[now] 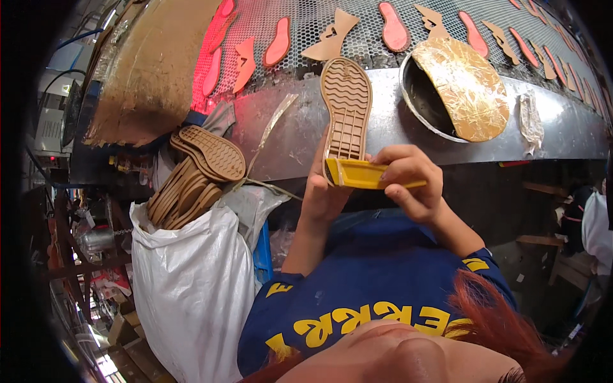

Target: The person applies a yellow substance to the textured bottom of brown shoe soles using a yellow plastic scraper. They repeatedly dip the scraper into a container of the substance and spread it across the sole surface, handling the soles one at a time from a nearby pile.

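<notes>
A tan shoe sole [348,102] with a wavy and gridded tread stands heel end toward me at the metal edge. My left hand [324,195] is closed on its near end, with the fingers partly hidden behind it. In my right hand [415,179] is a long yellow plastic tool [361,173], pinched between thumb and fingers. It lies across the sole's near end, and its exact kind does not show. To the left, more tan soles [211,153] are stacked in the mouth of a white woven sack [191,293].
A mesh conveyor [367,35] carries several pink-topped insoles [394,29] and tan cut-out pieces [332,37]. On its metal ledge [287,134] sits a round pan [424,102], partly covered by a glue-streaked board [469,89]. Cardboard [147,76] stands at the far left.
</notes>
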`<act>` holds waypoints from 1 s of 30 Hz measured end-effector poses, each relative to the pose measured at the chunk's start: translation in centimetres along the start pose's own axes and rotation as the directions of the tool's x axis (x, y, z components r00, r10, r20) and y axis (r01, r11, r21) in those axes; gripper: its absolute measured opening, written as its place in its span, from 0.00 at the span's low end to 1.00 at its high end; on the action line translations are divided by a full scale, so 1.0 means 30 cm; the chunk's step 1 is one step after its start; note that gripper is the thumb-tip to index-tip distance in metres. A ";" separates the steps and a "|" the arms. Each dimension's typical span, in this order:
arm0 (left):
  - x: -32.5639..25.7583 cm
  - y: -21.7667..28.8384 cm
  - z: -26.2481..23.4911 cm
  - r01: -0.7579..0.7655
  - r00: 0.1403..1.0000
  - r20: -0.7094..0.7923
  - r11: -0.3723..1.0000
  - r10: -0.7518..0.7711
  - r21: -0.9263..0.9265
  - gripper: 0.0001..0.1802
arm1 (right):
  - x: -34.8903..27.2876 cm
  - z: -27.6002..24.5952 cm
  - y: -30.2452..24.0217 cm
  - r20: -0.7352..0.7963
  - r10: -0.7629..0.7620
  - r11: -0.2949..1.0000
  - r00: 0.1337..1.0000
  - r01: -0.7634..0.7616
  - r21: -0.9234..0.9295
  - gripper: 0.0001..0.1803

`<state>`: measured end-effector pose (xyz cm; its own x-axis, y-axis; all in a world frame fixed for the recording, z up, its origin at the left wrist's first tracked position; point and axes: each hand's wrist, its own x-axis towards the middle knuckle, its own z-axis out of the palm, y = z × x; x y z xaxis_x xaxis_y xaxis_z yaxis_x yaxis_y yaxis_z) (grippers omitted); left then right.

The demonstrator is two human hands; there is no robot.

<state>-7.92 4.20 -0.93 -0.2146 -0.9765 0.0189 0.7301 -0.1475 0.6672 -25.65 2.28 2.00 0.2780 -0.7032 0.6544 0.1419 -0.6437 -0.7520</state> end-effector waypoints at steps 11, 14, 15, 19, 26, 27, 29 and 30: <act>-0.002 0.000 -0.038 0.017 1.000 -0.014 0.997 -0.016 0.075 0.61 | 0.041 -0.028 0.063 0.110 0.194 0.873 0.975 -0.223 0.434 0.07; -0.008 0.005 -0.039 0.024 1.000 0.001 0.999 -0.024 0.031 0.58 | 0.063 -0.035 0.094 0.165 0.212 0.800 0.963 -0.268 0.537 0.08; -0.011 0.007 -0.036 0.024 1.000 0.000 0.999 -0.024 0.022 0.58 | 0.068 -0.043 0.100 0.190 0.225 0.781 0.956 -0.293 0.552 0.08; -0.003 0.016 -0.030 0.026 0.998 0.049 1.000 -0.026 0.003 0.57 | 0.099 -0.066 0.128 0.310 0.276 0.681 0.910 -0.413 0.605 0.09; 0.011 0.024 -0.024 0.057 0.994 0.092 0.996 -0.063 0.072 0.60 | 0.164 -0.106 0.188 0.480 0.215 0.642 0.850 -0.494 0.586 0.09; 0.014 0.025 -0.023 0.064 0.992 0.105 0.995 -0.073 0.082 0.60 | 0.170 -0.116 0.191 0.496 0.207 0.647 0.843 -0.498 0.577 0.09; 0.014 0.030 -0.031 0.073 0.989 0.123 0.995 -0.081 0.067 0.59 | 0.182 -0.128 0.202 0.506 0.187 0.674 0.842 -0.485 0.557 0.09; 0.011 0.026 -0.046 0.081 0.988 0.128 0.996 -0.085 0.041 0.58 | 0.174 -0.134 0.206 0.451 0.202 0.672 0.869 -0.458 0.581 0.08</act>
<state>-6.53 3.54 -1.44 -0.3574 -0.9322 0.0571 0.6832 -0.2193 0.6965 -27.14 -6.57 1.09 0.6991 -0.6048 0.3813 0.5205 0.0648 -0.8514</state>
